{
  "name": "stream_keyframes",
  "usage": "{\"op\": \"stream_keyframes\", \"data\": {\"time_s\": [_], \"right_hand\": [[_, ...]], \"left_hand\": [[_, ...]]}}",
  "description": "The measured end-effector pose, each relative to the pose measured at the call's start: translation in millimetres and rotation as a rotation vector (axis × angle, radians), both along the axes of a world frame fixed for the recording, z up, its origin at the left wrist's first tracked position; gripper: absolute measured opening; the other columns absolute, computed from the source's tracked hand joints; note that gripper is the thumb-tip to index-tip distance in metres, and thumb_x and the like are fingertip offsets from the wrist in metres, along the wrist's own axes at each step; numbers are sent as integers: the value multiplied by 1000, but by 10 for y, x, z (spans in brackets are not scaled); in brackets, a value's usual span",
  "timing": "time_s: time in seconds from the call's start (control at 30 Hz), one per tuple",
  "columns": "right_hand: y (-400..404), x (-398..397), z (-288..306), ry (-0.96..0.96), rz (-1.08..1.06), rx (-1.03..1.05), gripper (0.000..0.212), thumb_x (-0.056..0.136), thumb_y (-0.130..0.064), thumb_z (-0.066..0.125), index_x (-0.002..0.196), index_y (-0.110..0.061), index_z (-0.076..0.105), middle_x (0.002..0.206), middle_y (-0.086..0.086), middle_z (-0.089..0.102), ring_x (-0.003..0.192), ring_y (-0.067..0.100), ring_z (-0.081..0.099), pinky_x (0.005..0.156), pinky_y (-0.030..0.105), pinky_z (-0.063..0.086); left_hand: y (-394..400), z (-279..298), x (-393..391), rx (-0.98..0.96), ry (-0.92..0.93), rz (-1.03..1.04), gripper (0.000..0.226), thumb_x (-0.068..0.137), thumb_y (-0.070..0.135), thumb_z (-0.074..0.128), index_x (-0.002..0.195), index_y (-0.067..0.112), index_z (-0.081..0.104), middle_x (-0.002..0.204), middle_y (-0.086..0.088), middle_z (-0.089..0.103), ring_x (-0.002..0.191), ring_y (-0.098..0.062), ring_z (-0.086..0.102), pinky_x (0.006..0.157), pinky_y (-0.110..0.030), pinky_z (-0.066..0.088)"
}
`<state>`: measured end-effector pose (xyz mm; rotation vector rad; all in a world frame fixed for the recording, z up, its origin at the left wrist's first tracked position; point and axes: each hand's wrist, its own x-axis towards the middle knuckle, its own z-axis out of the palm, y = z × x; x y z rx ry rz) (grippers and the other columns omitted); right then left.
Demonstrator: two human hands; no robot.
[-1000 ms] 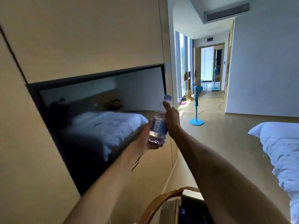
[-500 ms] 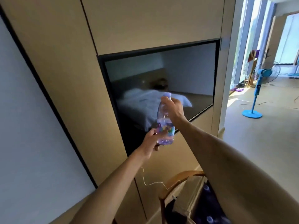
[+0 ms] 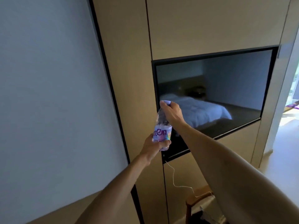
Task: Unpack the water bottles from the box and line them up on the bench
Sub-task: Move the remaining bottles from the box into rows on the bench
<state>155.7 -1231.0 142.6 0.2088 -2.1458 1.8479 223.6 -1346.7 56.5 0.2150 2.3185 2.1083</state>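
Clear plastic, lilac-capped and lilac-labelled — the small water bottle (image 3: 162,128) is held upright in mid-air by two grips, in front of the tan panelled wall (image 3: 129,62). The left hand (image 3: 155,147) is curled round the bottle's lower body and base, fingers wrapping the label's lower edge. The right hand (image 3: 171,113) is closed over the shoulder and neck, the fingertips pinching just below the cap. Both grips are therefore clenched on the same bottle; neither is released.

Behind the bottle lies the dark recessed television screen (image 3: 226,88), whose glass reflects a white bed. A thin white cable (image 3: 174,175) hangs from the screen's lower corner down toward a curved brown wooden chair back (image 3: 199,198) at the bottom edge. To the left stands a pale grey-blue wall (image 3: 48,94).

Step in hand, as judged: transport of one unpacked bottle toward the counter. Neither the counter nor the box is identifiable here, so the placing point cannot be told. The next move would call for lowering the bottle upright onto the counter, beside any bottles already set out, and then letting go with both hands.

Count: water bottles — one; hands — two; screens — one; cables — one; chair backs — one.
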Motion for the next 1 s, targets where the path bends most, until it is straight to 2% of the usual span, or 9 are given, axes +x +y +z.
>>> {"op": "stream_keyframes", "data": {"time_s": [0.1,0.17,0.27,0.33,0.5,0.57,0.7,0.8,1.0], "right_hand": [[-348,144,110,-19,118,-119,31,78,-36,69,62,-12,58,58,3,54,52,13,48,51,22,41],[-669,252,144,-15,206,-182,28,80,-27,71,63,-8,59,57,7,53,47,11,44,47,19,39],[-1240,400,106,-63,273,-198,23,81,-20,67,62,-6,62,60,14,58,53,18,50,55,28,42],[-1639,510,76,-82,287,-178,24,81,-19,62,60,-7,62,60,15,59,57,22,52,59,34,45],[-2673,899,43,0,319,-3,30,83,-38,63,64,-16,66,59,-2,64,53,10,55,56,25,44],[-3072,1084,30,26,342,34,33,83,-43,64,69,-14,69,65,2,66,60,12,58,62,29,48],[-3811,1460,29,45,420,46,29,86,-36,66,84,-8,68,71,7,70,60,14,63,60,24,49],[-4324,1731,-16,39,470,51,26,87,-30,63,77,-7,63,66,5,68,60,16,63,66,27,51],[-5189,2239,-198,-42,575,15,30,89,-25,52,71,-4,65,63,9,70,54,16,62,66,29,51]], "left_hand": [[-401,-79,250,111,-45,-10,52,59,44,75,102,18,66,84,-2,64,70,-15,50,60,-24,38],[-692,-119,432,178,-80,-54,54,62,44,77,107,16,64,88,-3,65,71,-16,54,61,-25,41],[-1134,-135,681,156,-104,-38,50,65,34,78,108,14,64,94,-8,71,83,-25,68,70,-29,49],[-1423,-122,847,119,-87,41,47,63,32,78,104,15,66,92,-9,73,80,-24,69,73,-31,50],[-2277,-147,1280,34,-4,238,32,59,28,80,87,18,69,79,-4,72,69,-14,64,63,-23,51],[-2639,-163,1443,17,22,330,28,59,23,80,84,17,68,74,-1,69,65,-11,61,58,-21,49],[-3338,-227,1808,-3,38,464,28,58,22,80,82,17,67,74,-2,70,61,-9,61,56,-19,48],[-3819,-288,2145,-19,24,541,39,56,32,80,90,21,66,77,6,71,66,-5,65,61,-19,52],[-4573,-426,2922,206,-131,696,47,44,42,72,82,15,68,66,-2,57,61,-13,44,57,-24,33]]}}
